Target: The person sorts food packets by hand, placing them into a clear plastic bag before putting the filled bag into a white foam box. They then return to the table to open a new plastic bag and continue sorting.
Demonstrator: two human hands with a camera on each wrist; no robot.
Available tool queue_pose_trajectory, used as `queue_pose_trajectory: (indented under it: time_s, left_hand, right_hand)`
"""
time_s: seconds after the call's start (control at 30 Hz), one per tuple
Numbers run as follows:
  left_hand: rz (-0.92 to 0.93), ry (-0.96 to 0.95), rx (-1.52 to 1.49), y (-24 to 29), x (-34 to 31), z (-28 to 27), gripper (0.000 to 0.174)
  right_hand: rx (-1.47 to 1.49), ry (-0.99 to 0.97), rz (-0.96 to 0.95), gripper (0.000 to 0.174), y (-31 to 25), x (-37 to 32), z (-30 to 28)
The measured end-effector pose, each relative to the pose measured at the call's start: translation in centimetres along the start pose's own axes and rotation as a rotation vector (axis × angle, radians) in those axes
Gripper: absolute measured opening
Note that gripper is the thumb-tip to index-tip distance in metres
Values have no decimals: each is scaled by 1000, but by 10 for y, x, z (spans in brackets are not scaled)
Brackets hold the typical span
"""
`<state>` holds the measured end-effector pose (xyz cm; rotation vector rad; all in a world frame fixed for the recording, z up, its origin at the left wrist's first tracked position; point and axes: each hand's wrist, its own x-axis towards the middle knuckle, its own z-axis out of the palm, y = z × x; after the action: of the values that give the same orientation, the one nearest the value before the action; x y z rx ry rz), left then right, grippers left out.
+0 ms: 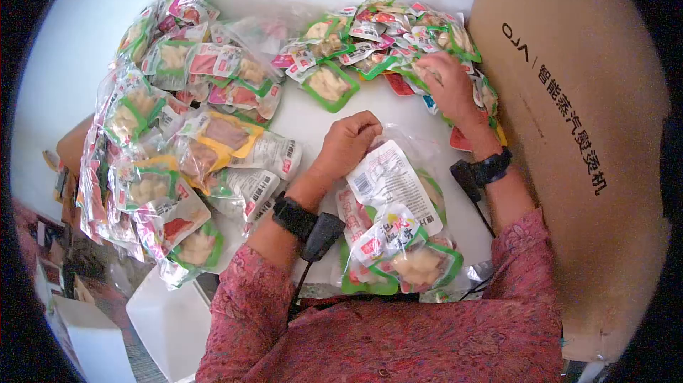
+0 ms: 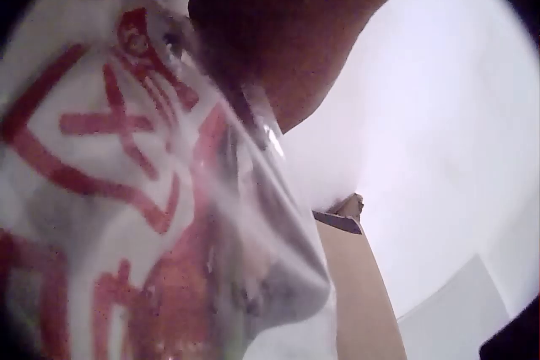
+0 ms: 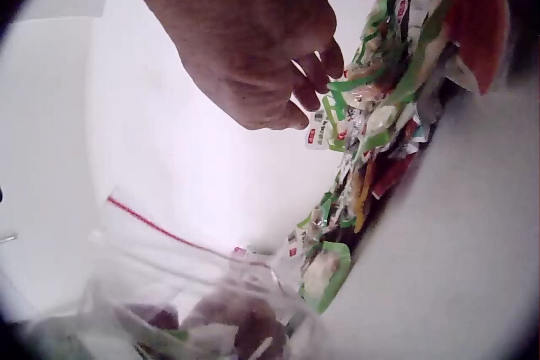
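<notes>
My left hand [image 1: 348, 142] has its fingers curled at the top edge of a clear zip bag [image 1: 420, 145], gripping it. Inside the bag are several snack packets, among them a white-backed packet [image 1: 388, 177] and a green-edged packet [image 1: 420, 266]. The left wrist view shows the bag's red printing [image 2: 110, 124] close up. My right hand [image 1: 448, 84] hovers at a pile of green-edged packets [image 1: 455, 34] at the back right. In the right wrist view its fingers [image 3: 305, 90] are loosely bent beside a packet [image 3: 321, 130]. The bag's red zip line [image 3: 169, 227] shows below.
Filled clear bags of packets [image 1: 178, 134] are heaped on the left of the white table [image 1: 302, 98]. A tall cardboard box [image 1: 569, 169] stands along the right side. One green-edged packet [image 1: 329, 86] lies at the near edge of the back pile.
</notes>
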<state>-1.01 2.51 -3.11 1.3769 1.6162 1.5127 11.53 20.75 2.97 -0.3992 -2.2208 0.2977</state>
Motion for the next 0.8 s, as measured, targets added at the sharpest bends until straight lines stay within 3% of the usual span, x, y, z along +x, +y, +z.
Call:
queue_pose_trajectory:
  time_s: [0.13, 0.2, 0.27, 0.33, 0.43, 0.53, 0.57, 0.63, 0.67, 0.73, 0.8]
  left_hand:
    - [-54, 102, -10, -2, 3, 0, 11]
    - [44, 249, 166, -2, 5, 0, 11]
    - [39, 264, 157, -6, 9, -1, 12]
    - [40, 284, 154, -7, 9, -1, 14]
    - [-12, 254, 81, -7, 8, -2, 17]
    - [97, 254, -46, -5, 5, -4, 24]
    - [93, 258, -48, -4, 4, -5, 24]
    - [-54, 254, -240, -1, 5, -6, 24]
    - [-56, 254, -242, -1, 5, -6, 24]
    - [-98, 247, -243, -2, 6, -6, 25]
    - [-77, 229, -219, -3, 6, -4, 25]
  right_hand:
    - [-208, -102, -314, 14, -12, 1, 13]
    - [-243, -169, -371, 16, -22, 7, 20]
    - [-274, -233, -417, 17, -29, 11, 28]
    - [-541, -369, -490, 21, -23, 18, 41]
    - [-530, -439, -512, 24, -16, 26, 56]
    - [-589, -446, -570, 24, -13, 28, 57]
    - [-586, -451, -573, 24, -13, 27, 56]
    - [-256, -226, -449, 22, -24, 25, 44]
    - [-256, -229, -449, 22, -28, 27, 36]
    - [33, -74, -357, 23, -33, 30, 22]
    - [-22, -146, -342, 24, -29, 28, 23]
